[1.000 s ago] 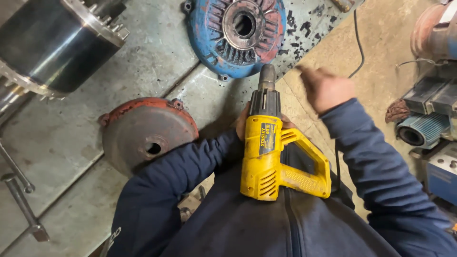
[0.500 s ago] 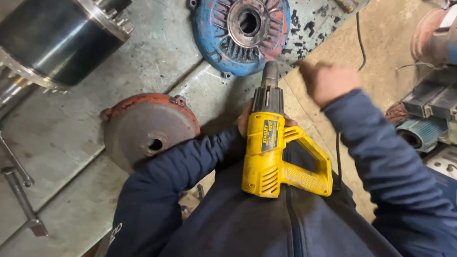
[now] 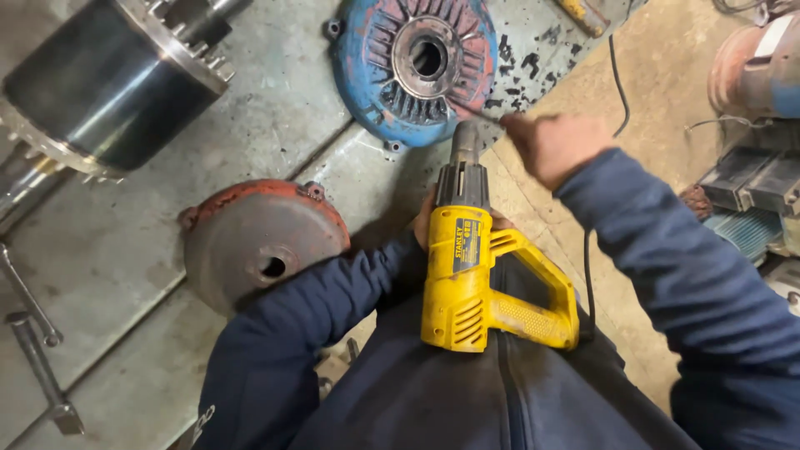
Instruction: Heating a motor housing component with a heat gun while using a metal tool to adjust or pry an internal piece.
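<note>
1. Tools first: one yellow plastic heat gun with a black collar and grey metal nozzle (image 3: 471, 267) lies against the person's dark blue jacket, nozzle pointing away from the body towards the floor.
2. Two round motor end covers lie on the floor: one blue ribbed cast cover with a centre hole (image 3: 412, 67) just beyond the nozzle, and one rust-red domed cover (image 3: 258, 242) beside the left sleeve.
3. One large dark cylindrical rotor with a silver toothed rim (image 3: 108, 83) lies at upper left; two grey metal wrenches (image 3: 33, 333) lie at the left edge.
4. The right hand (image 3: 554, 146) is curled nearly closed, pinching a thin rod-like object near the nozzle tip; what that object is cannot be made out.
5. The left hand (image 3: 427, 221) is mostly hidden behind the gun body; only fingers at its side show, touching it, and how tightly it is closed cannot be told.
6. Flooring is grey, scuffed metal sheet with a sandy concrete strip to the right, where a black cable and cut-off machine housings sit.
</note>
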